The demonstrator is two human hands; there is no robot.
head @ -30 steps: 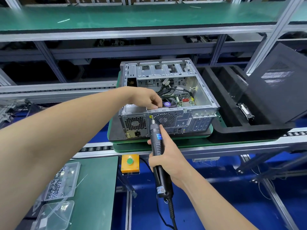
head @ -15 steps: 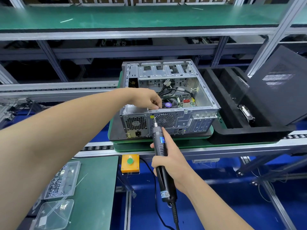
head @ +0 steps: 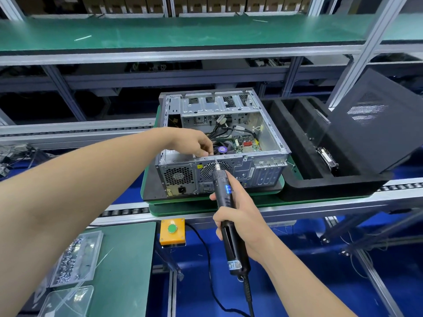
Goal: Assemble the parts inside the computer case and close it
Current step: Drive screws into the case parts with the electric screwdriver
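Note:
An open grey computer case (head: 270,138) lies on a green pallet (head: 283,181) on the conveyor, its rear panel facing me, with cables and a motherboard (head: 246,145) visible inside. My left hand (head: 194,143) reaches over the rear top edge above the power supply (head: 178,175), fingers curled and pinching at the rim; what they pinch is hidden. My right hand (head: 240,216) grips a black electric screwdriver (head: 225,202), its bit tip touching the case's rear edge just below my left fingers. The dark side panel (head: 375,120) leans at the right.
A black foam tray (head: 297,143) beside the case holds a metal part (head: 328,160). An orange box with a green button (head: 172,231) sits on the rail below. Clear bins with screws (head: 75,257) rest on the green mat at lower left. The screwdriver cord hangs down.
The screwdriver tip has shifted slightly right along the case's rear edge and stays against it. My left hand keeps its place on the rim.

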